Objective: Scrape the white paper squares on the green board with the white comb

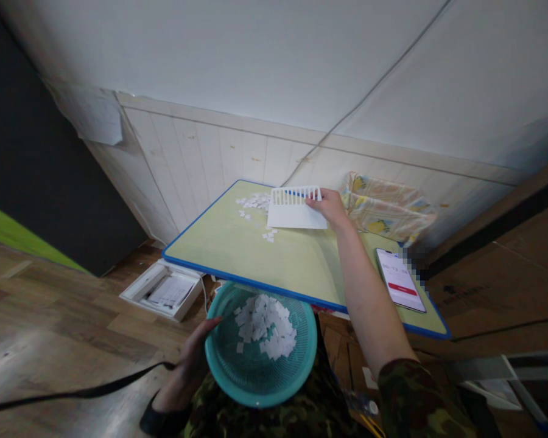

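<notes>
My left hand [192, 348] grips the left rim of a teal plastic colander [260, 392], tucked against my lap below the table edge. Inside it lies a heap of small white paper pieces [267, 322]. Over the table, my right hand [329, 207] is closed on the right end of a flat white plastic panel [296, 217] with a row of slots along its far side. Scattered paper pieces [254, 202] lie just left of the panel, some partly hidden by it. A few more paper bits [269, 235] rest nearer to me.
The pale yellow table [219, 243] has a blue edge and stands against the wall. A phone [399, 280] with a lit screen lies on its right side, near a patterned fabric basket [388, 210]. An open white box [182, 311] is on the floor at left.
</notes>
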Available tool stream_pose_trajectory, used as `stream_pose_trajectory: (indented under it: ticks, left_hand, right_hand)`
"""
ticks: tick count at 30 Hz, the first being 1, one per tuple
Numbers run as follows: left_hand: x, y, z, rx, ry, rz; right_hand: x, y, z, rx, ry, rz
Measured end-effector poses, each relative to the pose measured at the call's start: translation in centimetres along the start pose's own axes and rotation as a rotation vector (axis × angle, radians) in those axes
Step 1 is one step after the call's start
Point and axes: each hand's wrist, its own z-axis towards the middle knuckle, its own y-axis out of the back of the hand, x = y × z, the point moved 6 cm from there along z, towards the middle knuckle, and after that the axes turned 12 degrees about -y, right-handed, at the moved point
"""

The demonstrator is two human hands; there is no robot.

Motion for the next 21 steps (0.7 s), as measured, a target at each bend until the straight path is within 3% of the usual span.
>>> stream_pose_trajectory:
  ticks: [7, 12, 17, 21]
  left_hand:
    - [0.42, 0.41, 0.37, 0.011, 0.000, -0.032]
    - [0.14, 0.02, 0.11, 0.017, 0.003, -0.019]
    - [0.10, -0.12, -0.03, -0.007, 0.015, -0.044]
    - [0.23, 0.05, 0.02, -0.039, 0.028, -0.076]
  right_hand:
    - [0.14, -0.75, -0.28, 0.123, -0.058, 0.085]
    - [0.21, -0.26, -0.23, 0.096, -0.063, 0.139]
    - [0.23, -0.77, -0.42, 0.195, -0.095, 0.119]
    - [0.18, -0.58, -0.40, 0.179, -0.097, 0.140]
